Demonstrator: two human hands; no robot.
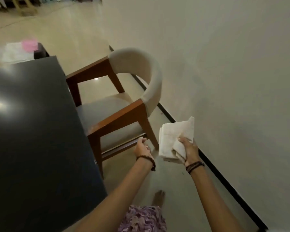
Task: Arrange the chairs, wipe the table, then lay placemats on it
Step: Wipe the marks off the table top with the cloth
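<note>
A wooden armchair [117, 113] with a cream curved back and grey seat stands at the right side of the dark glossy table [32, 123], its seat partly under the tabletop. My left hand [141, 147] grips the near edge of the chair's seat frame. Off to the right of the chair, my right hand [189, 152] holds a folded cream cloth [172, 139] above the floor. Some pale folded placemats [15, 52] lie beyond the table's far end.
A pale wall [224, 72] with a black skirting strip runs close along the right of the chair. A pink tub [29, 45] sits on the pale mats at the far left. My bare foot [158, 198] is on the tiled floor.
</note>
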